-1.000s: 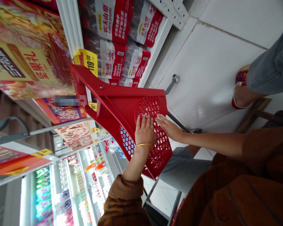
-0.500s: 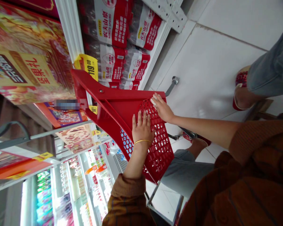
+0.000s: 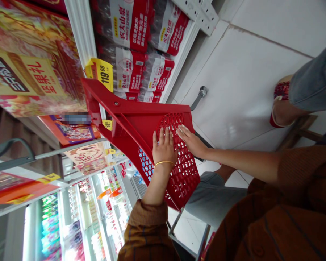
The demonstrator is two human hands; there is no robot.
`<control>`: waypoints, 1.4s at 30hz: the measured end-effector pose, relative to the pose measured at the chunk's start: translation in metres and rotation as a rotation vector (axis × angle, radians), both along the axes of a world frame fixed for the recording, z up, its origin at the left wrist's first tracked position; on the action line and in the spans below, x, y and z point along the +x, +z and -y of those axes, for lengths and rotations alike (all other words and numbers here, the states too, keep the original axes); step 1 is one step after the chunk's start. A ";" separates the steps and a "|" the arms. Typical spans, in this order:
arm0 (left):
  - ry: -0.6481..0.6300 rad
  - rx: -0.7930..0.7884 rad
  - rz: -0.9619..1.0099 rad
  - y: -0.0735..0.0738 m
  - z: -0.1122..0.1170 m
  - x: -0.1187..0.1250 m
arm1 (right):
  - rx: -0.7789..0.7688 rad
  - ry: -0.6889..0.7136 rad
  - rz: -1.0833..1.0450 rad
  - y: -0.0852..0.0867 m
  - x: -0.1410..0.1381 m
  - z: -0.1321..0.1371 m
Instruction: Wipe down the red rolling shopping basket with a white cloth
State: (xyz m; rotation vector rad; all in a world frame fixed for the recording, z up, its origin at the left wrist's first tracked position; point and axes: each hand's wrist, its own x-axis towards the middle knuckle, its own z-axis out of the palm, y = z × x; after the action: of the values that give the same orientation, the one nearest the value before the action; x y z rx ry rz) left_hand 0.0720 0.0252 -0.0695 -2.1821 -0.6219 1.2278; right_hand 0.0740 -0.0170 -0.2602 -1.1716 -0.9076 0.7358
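Observation:
The view is turned on its side. A red plastic shopping cart [image 3: 148, 114] with a honeycomb mesh panel fills the middle. My left hand [image 3: 164, 148], with a gold bangle at the wrist, lies flat on the mesh, fingers stretched out and side by side. Close beside it, my right hand [image 3: 192, 142] rests on the same panel near its edge, fingers extended. Neither hand is wrapped around anything. The undersides of both palms are hidden.
Packs of bottled water [image 3: 130, 69] stand on a shelf beside the cart. Gift boxes [image 3: 29, 69] and yellow price tags [image 3: 101, 74] line the shelving. A caster wheel [image 3: 203, 91] touches the tiled floor [image 3: 241, 79]. Another person's denim-clad leg [image 3: 312, 78] is at the right.
My right hand has slid down the picture along the mesh edge, and the pale patch at its fingertips no longer shows. My left hand stays nearly where it was.

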 end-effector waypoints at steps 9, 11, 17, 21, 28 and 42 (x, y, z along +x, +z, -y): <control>0.007 -0.011 0.014 0.001 0.000 -0.002 | 0.088 0.062 0.021 0.003 0.004 0.027; 0.014 -0.007 0.007 0.001 0.001 -0.001 | 0.052 -0.005 -0.016 0.007 0.017 0.016; 0.019 -0.005 0.019 0.001 0.004 0.000 | -0.014 -0.117 -0.082 0.021 0.043 -0.041; 0.009 0.000 0.018 0.000 0.003 -0.003 | -0.004 -0.067 -0.046 0.022 0.036 -0.046; 0.027 -0.006 0.029 0.002 0.004 -0.004 | 0.022 -0.044 -0.012 0.021 0.017 -0.023; 0.052 -0.002 0.015 0.005 0.010 -0.008 | 0.103 0.061 0.071 0.020 -0.010 0.025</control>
State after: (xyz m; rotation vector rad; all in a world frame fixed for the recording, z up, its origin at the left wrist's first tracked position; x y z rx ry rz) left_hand 0.0635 0.0151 -0.0645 -2.1907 -0.6884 1.2404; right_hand 0.0637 -0.0422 -0.2405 -1.0881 -1.0333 0.6917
